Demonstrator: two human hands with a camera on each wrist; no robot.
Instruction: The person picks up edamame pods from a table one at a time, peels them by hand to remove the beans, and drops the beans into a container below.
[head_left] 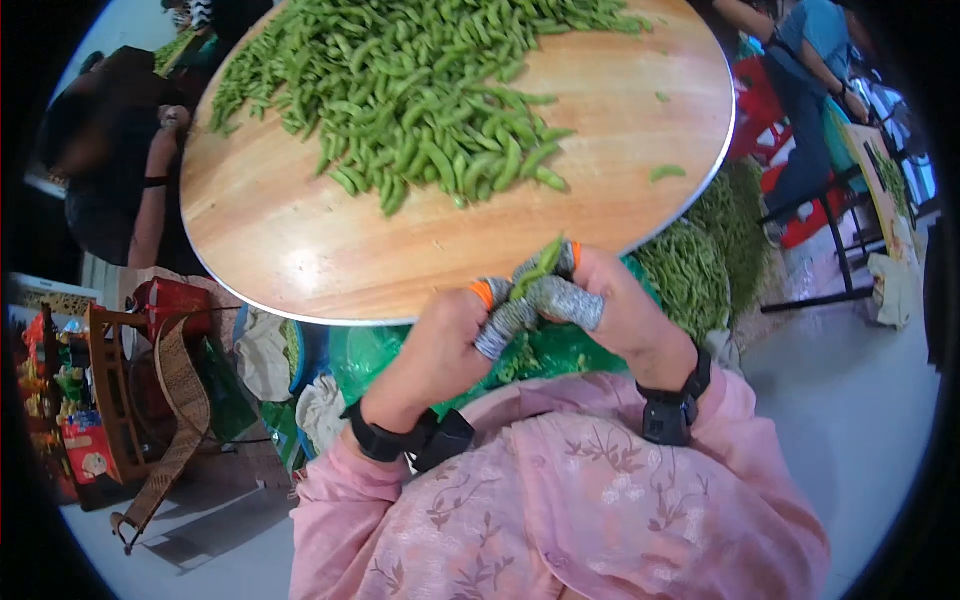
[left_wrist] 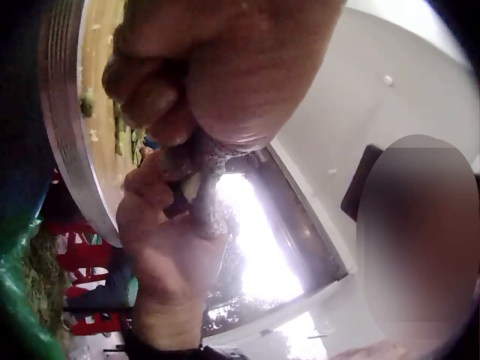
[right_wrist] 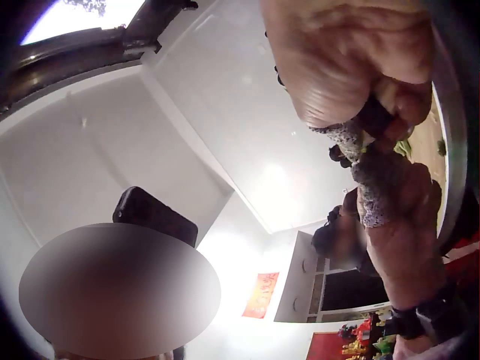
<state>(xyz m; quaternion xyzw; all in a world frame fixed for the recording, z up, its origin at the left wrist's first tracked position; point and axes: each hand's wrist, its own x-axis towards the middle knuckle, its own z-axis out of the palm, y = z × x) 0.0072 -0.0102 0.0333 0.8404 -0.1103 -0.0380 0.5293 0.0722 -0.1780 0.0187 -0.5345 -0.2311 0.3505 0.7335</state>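
Observation:
Just beyond the near edge of a round wooden tabletop (head_left: 330, 250), both hands meet over one green bean pod (head_left: 541, 270). My left hand (head_left: 445, 335) pinches it from the left and my right hand (head_left: 625, 305) from the right, thumbs close together. Grey knitted covers (head_left: 508, 325) with orange edging sit on thumbs and some fingers. A large heap of green pods (head_left: 430, 100) fills the far part of the tabletop. In the left wrist view the right hand (left_wrist: 169, 247) faces the left hand (left_wrist: 232, 75); their fingers hide most of the pod.
Green plastic (head_left: 375, 350) lies below the table edge, in front of the lap. Right of the table are piled greens (head_left: 690, 270) and a dark-legged stand (head_left: 845, 240). A person in dark clothes (head_left: 110, 160) is at the left, above a wooden chair (head_left: 115, 390).

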